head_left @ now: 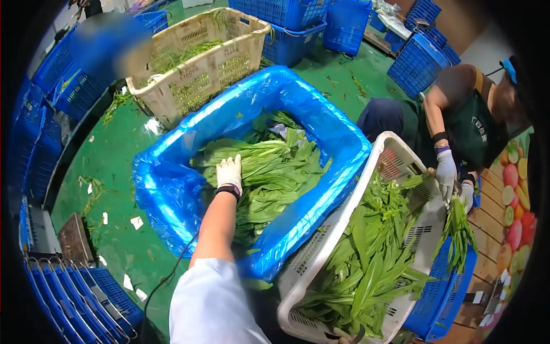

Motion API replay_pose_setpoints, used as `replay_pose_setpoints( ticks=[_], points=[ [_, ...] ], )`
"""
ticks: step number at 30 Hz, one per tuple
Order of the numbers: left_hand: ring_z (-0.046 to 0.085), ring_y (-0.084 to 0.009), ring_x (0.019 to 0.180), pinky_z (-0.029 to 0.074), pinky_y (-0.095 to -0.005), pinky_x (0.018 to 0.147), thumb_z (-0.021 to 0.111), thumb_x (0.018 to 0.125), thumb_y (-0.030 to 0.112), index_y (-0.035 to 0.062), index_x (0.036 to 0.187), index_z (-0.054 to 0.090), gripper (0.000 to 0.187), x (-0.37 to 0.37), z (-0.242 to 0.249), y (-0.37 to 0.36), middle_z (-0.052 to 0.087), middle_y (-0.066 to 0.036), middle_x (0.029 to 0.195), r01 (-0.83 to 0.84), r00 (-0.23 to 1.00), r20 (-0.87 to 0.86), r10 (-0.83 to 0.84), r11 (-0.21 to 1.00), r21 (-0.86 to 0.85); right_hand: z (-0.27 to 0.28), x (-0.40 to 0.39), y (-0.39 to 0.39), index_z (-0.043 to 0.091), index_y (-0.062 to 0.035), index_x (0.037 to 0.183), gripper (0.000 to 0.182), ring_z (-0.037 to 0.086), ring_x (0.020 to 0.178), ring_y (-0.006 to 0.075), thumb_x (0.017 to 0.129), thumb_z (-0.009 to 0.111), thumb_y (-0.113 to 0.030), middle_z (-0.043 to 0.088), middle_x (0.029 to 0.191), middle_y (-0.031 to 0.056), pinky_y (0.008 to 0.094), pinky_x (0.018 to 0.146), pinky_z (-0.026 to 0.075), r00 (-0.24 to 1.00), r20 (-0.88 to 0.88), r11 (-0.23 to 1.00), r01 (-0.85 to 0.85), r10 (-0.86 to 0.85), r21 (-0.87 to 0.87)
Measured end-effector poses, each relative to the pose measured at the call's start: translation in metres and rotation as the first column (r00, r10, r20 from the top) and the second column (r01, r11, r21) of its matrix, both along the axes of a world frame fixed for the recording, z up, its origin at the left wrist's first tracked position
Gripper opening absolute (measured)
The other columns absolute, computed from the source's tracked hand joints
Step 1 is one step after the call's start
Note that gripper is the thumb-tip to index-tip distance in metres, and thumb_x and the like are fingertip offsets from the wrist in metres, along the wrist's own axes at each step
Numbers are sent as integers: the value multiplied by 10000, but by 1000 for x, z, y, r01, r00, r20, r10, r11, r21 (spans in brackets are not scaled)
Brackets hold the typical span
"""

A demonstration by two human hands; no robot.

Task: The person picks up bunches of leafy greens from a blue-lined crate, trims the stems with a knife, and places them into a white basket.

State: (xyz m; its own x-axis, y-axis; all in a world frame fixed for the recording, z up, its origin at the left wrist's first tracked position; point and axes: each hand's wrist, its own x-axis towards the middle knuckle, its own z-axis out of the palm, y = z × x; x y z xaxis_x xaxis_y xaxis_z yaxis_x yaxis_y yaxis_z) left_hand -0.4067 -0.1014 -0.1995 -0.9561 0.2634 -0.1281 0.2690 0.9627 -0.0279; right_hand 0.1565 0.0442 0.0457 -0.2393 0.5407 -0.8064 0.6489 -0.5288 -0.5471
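Observation:
My left hand (230,172), in a whitish glove with a dark band at the wrist, lies palm down on long leafy greens (281,166). Its fingers are stretched out over the stalk ends. These greens fill a container lined with a shiny blue plastic bag (338,135). At the bottom edge, only a bit of my gloved right hand (342,338) shows, beside a dark curved object (359,333) that I cannot identify. It is at the near end of a white crate (298,261) heaped with loose leafy greens (366,252).
A co-worker (470,114) on the right holds a bunch of greens (457,235) in gloved hands over a blue crate (444,298). Behind the lined container stands a dirty cream crate (200,80). Blue crates (292,43) line the back; scraps lie on the green floor (109,212).

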Motion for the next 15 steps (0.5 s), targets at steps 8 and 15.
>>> replay_pose_setpoints(
  ticks=[8,15],
  points=[
    [659,-271,901,535,-423,816,678,780,380,62,1071,651,432,32,149,-27,688,-104,979,-635,430,876,-219,616,466,9,2,-1,521,-76,1306,356,500,469,95,965,477,-169,639,836,77,214,342,378,997,-56,999,-46,44,-26],
    [519,-308,1192,419,-549,1000,605,885,459,49,1342,423,641,170,258,-27,527,-106,1308,-800,437,206,-875,-275,533,8,9,13,543,80,1204,409,548,546,113,852,580,-126,660,742,78,250,511,460,895,-414,981,-193,164,-29]
  ],
)
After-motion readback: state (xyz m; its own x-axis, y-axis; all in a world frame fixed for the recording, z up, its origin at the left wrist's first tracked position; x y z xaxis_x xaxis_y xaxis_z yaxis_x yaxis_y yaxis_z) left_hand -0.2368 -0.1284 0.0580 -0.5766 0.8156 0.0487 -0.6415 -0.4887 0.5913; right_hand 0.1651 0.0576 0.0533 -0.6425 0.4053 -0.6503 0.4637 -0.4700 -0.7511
